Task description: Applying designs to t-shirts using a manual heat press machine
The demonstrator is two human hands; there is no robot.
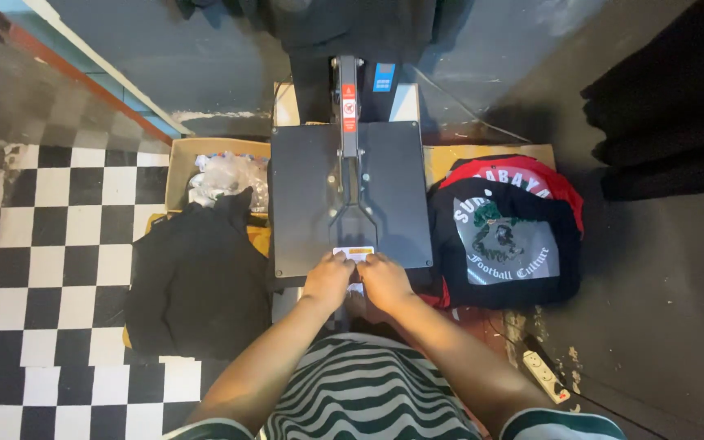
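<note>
Head view: both hands' grip over press handle, fingertips hidden.

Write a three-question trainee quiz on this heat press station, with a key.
1. True or false: both hands rest at the near edge of the heat press.
2. What lies on the person's right of the press? A) printed shirts B) a cardboard box C) a power strip
3. Which hand is nearer the plain black garment?

Key: 1 true: the left hand and right hand sit side by side there. 2 A, the printed shirts. 3 the left hand.
</note>
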